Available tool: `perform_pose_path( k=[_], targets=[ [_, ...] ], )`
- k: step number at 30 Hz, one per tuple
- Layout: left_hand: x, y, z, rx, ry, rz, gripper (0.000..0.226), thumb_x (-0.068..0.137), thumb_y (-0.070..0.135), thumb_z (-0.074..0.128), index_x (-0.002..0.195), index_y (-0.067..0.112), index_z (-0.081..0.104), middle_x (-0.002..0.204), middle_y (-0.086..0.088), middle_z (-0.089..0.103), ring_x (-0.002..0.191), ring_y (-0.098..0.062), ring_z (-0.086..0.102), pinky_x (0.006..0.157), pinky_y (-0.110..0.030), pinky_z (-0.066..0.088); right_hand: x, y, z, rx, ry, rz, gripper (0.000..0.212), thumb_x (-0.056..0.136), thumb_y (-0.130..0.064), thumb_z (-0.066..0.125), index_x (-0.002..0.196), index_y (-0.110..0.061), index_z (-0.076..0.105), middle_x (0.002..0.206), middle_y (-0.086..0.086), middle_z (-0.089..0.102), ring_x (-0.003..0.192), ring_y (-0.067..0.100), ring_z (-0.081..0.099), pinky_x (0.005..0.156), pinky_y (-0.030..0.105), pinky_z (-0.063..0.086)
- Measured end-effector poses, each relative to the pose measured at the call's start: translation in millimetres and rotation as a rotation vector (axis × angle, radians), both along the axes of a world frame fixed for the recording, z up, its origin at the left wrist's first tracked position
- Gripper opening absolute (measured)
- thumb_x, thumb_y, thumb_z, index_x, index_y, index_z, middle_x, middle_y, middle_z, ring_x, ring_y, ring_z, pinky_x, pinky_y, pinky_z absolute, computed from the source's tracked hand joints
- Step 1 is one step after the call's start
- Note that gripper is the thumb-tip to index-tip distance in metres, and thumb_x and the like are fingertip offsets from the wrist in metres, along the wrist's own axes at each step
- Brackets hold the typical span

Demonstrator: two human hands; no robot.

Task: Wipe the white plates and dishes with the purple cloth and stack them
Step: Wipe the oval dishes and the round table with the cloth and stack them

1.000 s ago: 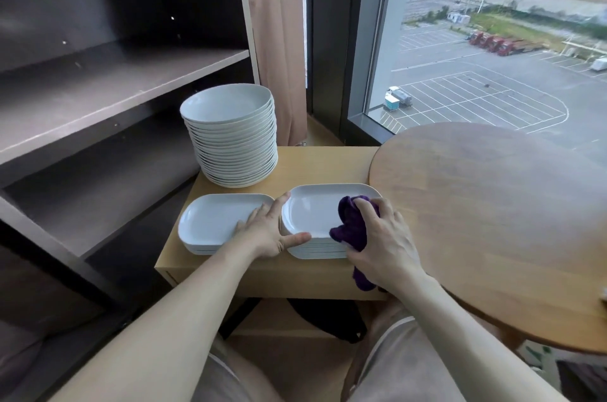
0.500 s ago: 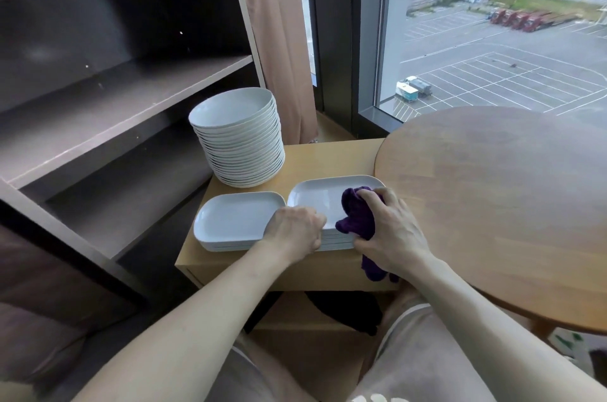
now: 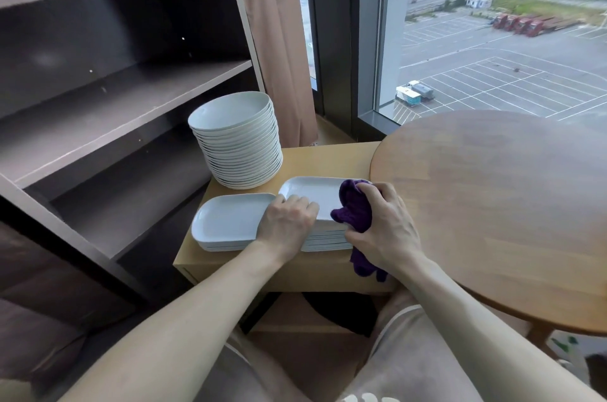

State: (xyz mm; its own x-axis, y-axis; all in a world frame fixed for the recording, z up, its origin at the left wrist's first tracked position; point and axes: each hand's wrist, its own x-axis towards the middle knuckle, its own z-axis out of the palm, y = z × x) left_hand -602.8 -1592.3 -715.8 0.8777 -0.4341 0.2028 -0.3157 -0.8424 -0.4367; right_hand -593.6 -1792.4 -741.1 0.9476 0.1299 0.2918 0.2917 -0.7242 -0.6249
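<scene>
Two stacks of white rectangular dishes lie side by side on a small light-wood table (image 3: 328, 158). My left hand (image 3: 286, 225) grips the front left edge of the top dish of the right stack (image 3: 312, 193), fingers curled over its rim. My right hand (image 3: 384, 231) holds the bunched purple cloth (image 3: 353, 209) against that dish's right end, with a tail of cloth hanging past the table's front. The left stack (image 3: 226, 221) is low, only a few dishes. Behind both stands a tall stack of round white plates (image 3: 236, 142).
A round brown wooden table (image 3: 509, 204) overlaps the small table's right side. A dark open shelf unit (image 3: 115, 106) stands at the left, a brown curtain (image 3: 276, 40) and a large window behind. My knees are under the small table's front edge.
My left hand went from lying flat between the two stacks to curling shut on the right stack's top dish edge. My right hand and the cloth shifted slightly right on that dish.
</scene>
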Motion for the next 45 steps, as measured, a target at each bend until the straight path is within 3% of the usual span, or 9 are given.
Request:
perform_pose_path(
  k=[11, 20, 28, 32, 33, 35, 37, 40, 45],
  targets=[
    [-8, 80, 21, -0.083, -0.197, 0.076, 0.029, 0.062, -0.004, 0.078, 0.063, 0.013, 0.056, 0.056, -0.002, 0.049, 0.051, -0.023, 0.048, 0.048, -0.032, 0.040, 2, -2, -14, -0.024, 0.038, 0.008, 0.076, 0.070, -0.037, 0.079, 0.139, -0.032, 0.047, 0.130, -0.006, 0.047, 0.112, 0.024, 0.051, 0.089, 0.040, 0.050],
    [-49, 139, -17, -0.368, -0.121, 0.268, 0.020, 0.077, 0.003, 0.082, 0.075, 0.010, 0.063, 0.067, -0.004, 0.063, 0.055, -0.025, 0.058, 0.045, -0.029, 0.044, 2, 3, -16, -0.075, 0.044, 0.036, 0.076, 0.073, -0.036, 0.080, 0.141, -0.030, 0.047, 0.132, -0.003, 0.047, 0.115, 0.026, 0.049, 0.092, 0.045, 0.050],
    [-60, 158, -45, -0.411, -0.047, 0.422, 0.015, 0.086, 0.002, 0.071, 0.076, 0.011, 0.063, 0.069, -0.003, 0.063, 0.058, -0.028, 0.062, 0.046, -0.029, 0.039, -1, 3, -17, -0.104, 0.042, 0.037, 0.075, 0.073, -0.037, 0.078, 0.141, -0.031, 0.047, 0.133, -0.002, 0.047, 0.118, 0.026, 0.048, 0.093, 0.043, 0.049],
    [-53, 158, -51, -0.484, 0.041, 0.523, 0.008, 0.095, 0.012, 0.057, 0.090, 0.018, 0.055, 0.087, 0.001, 0.062, 0.079, -0.025, 0.061, 0.067, -0.037, 0.046, 0, 6, -18, -0.132, 0.057, 0.020, 0.076, 0.075, -0.038, 0.077, 0.143, -0.032, 0.045, 0.135, -0.002, 0.046, 0.118, 0.026, 0.048, 0.094, 0.042, 0.048],
    [-51, 155, -52, -0.508, 0.102, 0.538, 0.005, 0.096, 0.019, 0.057, 0.099, 0.020, 0.053, 0.096, 0.002, 0.062, 0.089, -0.024, 0.061, 0.086, -0.042, 0.049, 1, 7, -18, -0.146, 0.063, 0.019, 0.076, 0.076, -0.039, 0.076, 0.144, -0.032, 0.045, 0.135, -0.002, 0.045, 0.118, 0.027, 0.047, 0.095, 0.041, 0.047],
    [-48, 148, -54, -0.502, 0.273, 0.608, 0.031, 0.096, 0.033, 0.057, 0.123, 0.023, 0.046, 0.122, 0.001, 0.057, 0.119, -0.024, 0.055, 0.121, -0.051, 0.023, 2, 10, -17, -0.187, 0.066, 0.025, 0.075, 0.077, -0.040, 0.075, 0.145, -0.032, 0.045, 0.135, -0.002, 0.045, 0.118, 0.027, 0.047, 0.095, 0.040, 0.047],
    [-50, 137, -58, -0.474, 0.357, 0.609, 0.059, 0.097, 0.038, 0.056, 0.147, 0.022, 0.031, 0.154, -0.004, 0.037, 0.148, -0.025, 0.029, 0.125, -0.055, 0.004, 3, 11, -14, -0.216, 0.080, 0.024, 0.073, 0.078, -0.042, 0.073, 0.144, -0.033, 0.044, 0.135, -0.003, 0.045, 0.118, 0.027, 0.047, 0.095, 0.040, 0.047],
    [-51, 114, -58, -0.556, 0.368, 0.434, 0.080, 0.097, 0.037, 0.056, 0.160, 0.035, 0.008, 0.171, -0.002, -0.004, 0.158, -0.023, -0.004, 0.126, -0.051, -0.001, 4, 12, -10, -0.221, 0.104, 0.027, 0.069, 0.079, -0.043, 0.071, 0.143, -0.034, 0.046, 0.132, -0.006, 0.045, 0.118, 0.024, 0.048, 0.095, 0.038, 0.046],
    [-32, 78, -55, -0.743, 0.410, 0.197, 0.089, 0.095, 0.042, 0.059, 0.160, 0.046, -0.001, 0.172, 0.005, -0.008, 0.158, -0.017, -0.006, 0.128, -0.047, 0.000, 13, 11, 3, -0.114, 0.109, -0.094, 0.059, 0.083, -0.043, 0.070, 0.137, -0.032, 0.051, 0.122, -0.002, 0.048, 0.109, 0.025, 0.051, 0.088, 0.035, 0.043]
  ],
)
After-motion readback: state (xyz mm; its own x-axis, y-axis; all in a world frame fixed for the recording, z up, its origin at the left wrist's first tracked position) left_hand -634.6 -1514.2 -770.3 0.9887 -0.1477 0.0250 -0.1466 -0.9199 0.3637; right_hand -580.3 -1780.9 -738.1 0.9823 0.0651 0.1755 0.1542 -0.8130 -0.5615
